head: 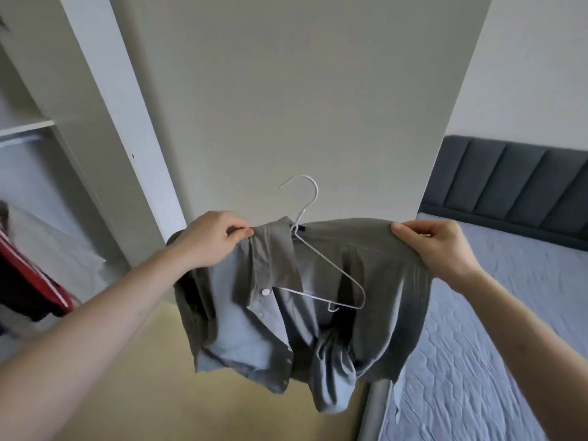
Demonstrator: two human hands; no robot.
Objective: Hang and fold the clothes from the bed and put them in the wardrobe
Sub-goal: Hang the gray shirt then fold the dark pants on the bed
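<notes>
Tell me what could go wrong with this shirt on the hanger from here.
1. The hanger sits loose inside the shirt, with its right arm bare, so it may slip out when lifted by the hook.
2. The left hand and right hand each pinch only the top edge; losing either grip could drop the shirt to the floor.

Wardrobe door [286, 90] straight ahead; open wardrobe [28, 173] left, bed [496, 313] right.

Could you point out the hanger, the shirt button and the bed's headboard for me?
hanger [331, 268]: head view, on its slanted wire arm inside the shirt.
shirt button [265, 292]: head view, on the white button's face.
headboard [521, 183]: head view, on a dark padded panel.
</notes>
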